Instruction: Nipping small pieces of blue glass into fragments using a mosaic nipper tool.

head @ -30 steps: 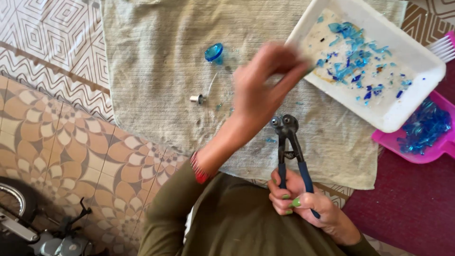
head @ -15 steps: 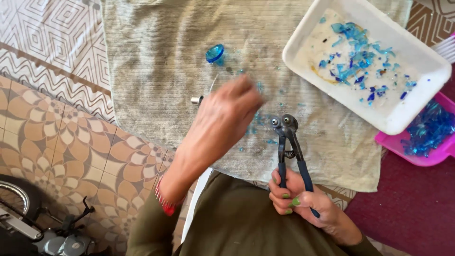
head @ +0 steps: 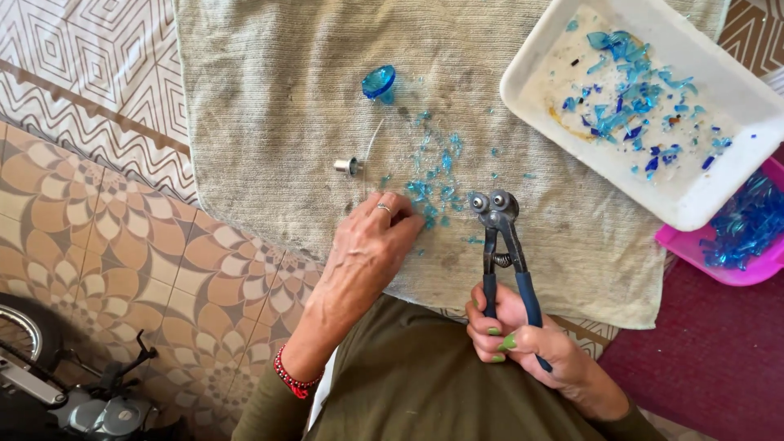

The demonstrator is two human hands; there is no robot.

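Observation:
My left hand [head: 371, 245] rests palm down on a grey towel [head: 286, 98], fingertips touching a scatter of small blue glass shards [head: 433, 192]. Whether it pinches a shard I cannot tell. My right hand [head: 514, 339] grips the blue handles of wheeled glass nippers [head: 498, 224], whose two-wheeled head points away from me beside the shards. A larger blue glass piece [head: 378, 82] lies farther up the towel. A small metal cap with a thin clear tube [head: 351, 163] lies just beyond my left hand.
A white tray [head: 735, 90] holding several blue glass chips sits at the upper right, overlapping a pink tray [head: 719, 265] of more blue glass. Patterned tiles [head: 106, 237] lie to the left, with a small motorbike [head: 73, 392] at the lower left.
My left hand has come back from the white tray, down and left to the shards on the towel. The right hand and nippers have stayed put.

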